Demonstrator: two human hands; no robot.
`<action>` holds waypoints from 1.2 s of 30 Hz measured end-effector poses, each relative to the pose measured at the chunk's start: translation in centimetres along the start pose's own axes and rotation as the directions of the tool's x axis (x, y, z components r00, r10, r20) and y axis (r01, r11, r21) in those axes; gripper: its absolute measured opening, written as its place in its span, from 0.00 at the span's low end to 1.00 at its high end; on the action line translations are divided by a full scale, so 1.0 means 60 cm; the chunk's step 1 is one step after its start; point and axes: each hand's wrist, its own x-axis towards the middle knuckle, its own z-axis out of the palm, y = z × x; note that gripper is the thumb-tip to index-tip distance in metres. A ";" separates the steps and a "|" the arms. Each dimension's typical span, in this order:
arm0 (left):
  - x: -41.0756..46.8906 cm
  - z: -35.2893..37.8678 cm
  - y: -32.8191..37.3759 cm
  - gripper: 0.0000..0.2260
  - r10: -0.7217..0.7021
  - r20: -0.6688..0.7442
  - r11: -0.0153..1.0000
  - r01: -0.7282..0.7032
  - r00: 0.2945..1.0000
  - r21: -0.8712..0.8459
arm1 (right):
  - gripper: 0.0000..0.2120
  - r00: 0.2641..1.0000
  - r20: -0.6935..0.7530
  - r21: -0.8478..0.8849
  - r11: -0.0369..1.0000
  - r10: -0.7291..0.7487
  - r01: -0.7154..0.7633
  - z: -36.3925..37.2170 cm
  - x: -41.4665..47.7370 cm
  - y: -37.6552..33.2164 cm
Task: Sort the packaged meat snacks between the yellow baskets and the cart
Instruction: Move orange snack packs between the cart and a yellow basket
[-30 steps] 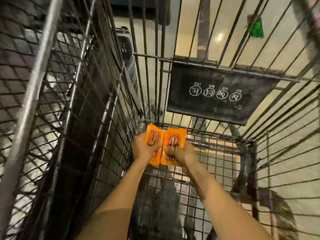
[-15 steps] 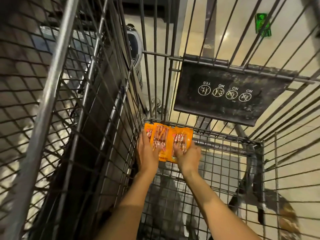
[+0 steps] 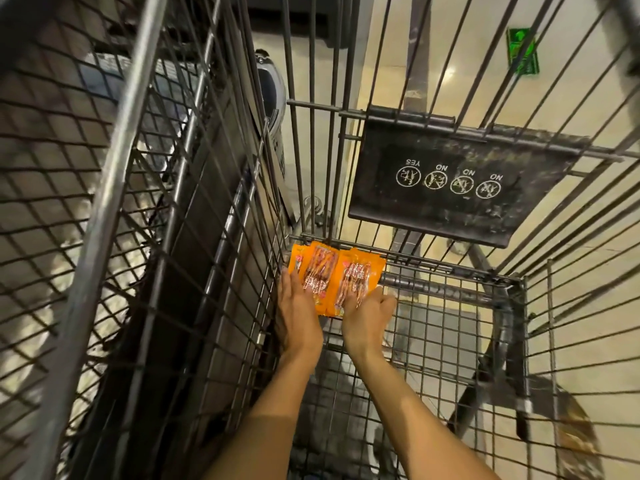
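Observation:
Several orange packets of meat snacks (image 3: 334,277) lie flat side by side on the wire floor of the shopping cart (image 3: 450,327), in its far left corner. My left hand (image 3: 298,313) lies on the leftmost packets with straight fingers. My right hand (image 3: 365,313) presses flat on the right packet, its thumb spread out to the right. Both forearms reach down into the cart. No yellow basket is in view.
The cart's wire side wall (image 3: 145,237) rises close on the left. A black child-seat flap (image 3: 453,181) with white warning icons hangs on the far end wall. Bare wire floor extends right of the packets. Beige floor with a green sticker (image 3: 523,50) shows through the bars.
Both hands have gone from gripping the packets upright to laying them flat in the cart's corner. The fingers have straightened on top of the packets.

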 end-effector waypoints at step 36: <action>-0.519 -0.396 0.157 0.12 0.238 -0.066 0.961 -0.245 0.969 -0.126 | 0.11 0.796 0.245 -0.228 0.764 -0.554 0.603 -0.419 -0.484 -0.113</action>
